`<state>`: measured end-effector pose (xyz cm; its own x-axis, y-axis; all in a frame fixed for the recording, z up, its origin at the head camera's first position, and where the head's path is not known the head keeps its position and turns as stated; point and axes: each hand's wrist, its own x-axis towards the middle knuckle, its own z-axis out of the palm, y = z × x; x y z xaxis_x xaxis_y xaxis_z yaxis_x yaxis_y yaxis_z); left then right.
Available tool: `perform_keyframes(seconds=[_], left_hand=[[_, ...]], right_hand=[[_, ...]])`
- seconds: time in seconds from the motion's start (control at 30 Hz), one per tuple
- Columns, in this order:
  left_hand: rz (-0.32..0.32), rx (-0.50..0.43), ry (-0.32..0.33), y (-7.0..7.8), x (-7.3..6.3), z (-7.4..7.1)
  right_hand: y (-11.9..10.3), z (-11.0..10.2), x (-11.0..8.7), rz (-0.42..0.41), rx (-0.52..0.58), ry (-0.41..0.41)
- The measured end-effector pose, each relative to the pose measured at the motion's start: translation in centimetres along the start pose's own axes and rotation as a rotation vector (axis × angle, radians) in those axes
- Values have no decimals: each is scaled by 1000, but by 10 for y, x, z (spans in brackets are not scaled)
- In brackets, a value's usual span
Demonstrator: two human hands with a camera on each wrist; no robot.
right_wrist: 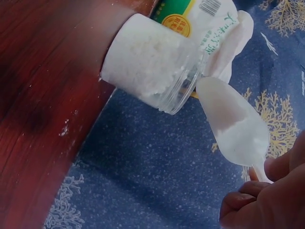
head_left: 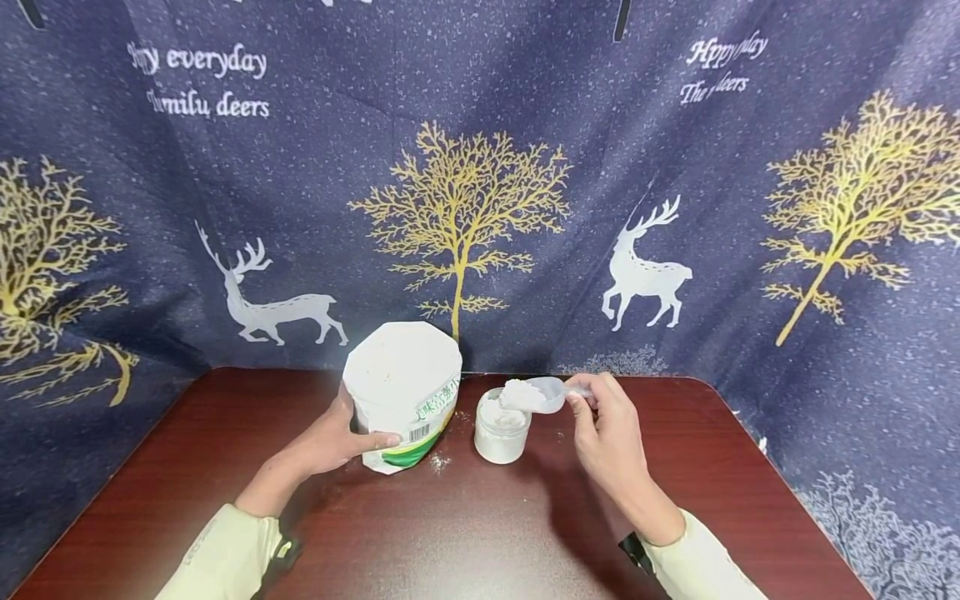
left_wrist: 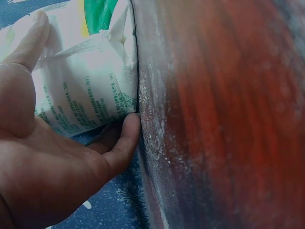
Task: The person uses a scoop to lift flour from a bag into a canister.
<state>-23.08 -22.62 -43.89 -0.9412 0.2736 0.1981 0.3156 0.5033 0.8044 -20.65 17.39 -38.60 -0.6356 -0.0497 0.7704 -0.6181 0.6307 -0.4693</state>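
Note:
My left hand [head_left: 333,439] grips a white flour bag [head_left: 386,417] with a green band and a barcode, its top open on white powder. In the left wrist view the thumb lies along one side of the bag [left_wrist: 78,93], and other fingers reach round its lower edge. My right hand [head_left: 615,429] pinches the handle of a clear plastic scoop [head_left: 553,393] loaded with white powder. The scoop's front is above the mouth of a clear jar [head_left: 501,446], tipped slightly. White powder fills most of the jar [right_wrist: 140,59] in the right wrist view.
Everything stands on a dark red wooden table [head_left: 420,533]. Spilled powder [head_left: 439,463] lies between the bag and the jar. Behind the table hangs a blue cloth [head_left: 525,275] printed with deer and golden trees.

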Motion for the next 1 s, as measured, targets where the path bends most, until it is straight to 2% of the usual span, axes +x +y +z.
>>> perform_keyframes(seconds=[0.4, 0.73, 1.0], left_hand=[[15, -13, 9, -3, 1, 1], [5, -8, 1, -1, 0, 0], [12, -5, 2, 1, 0, 0]], right_hand=[[8, 6, -1, -7, -43, -62], [9, 8, 1, -56, -70, -107], [8, 10, 5, -119, -51, -117]])
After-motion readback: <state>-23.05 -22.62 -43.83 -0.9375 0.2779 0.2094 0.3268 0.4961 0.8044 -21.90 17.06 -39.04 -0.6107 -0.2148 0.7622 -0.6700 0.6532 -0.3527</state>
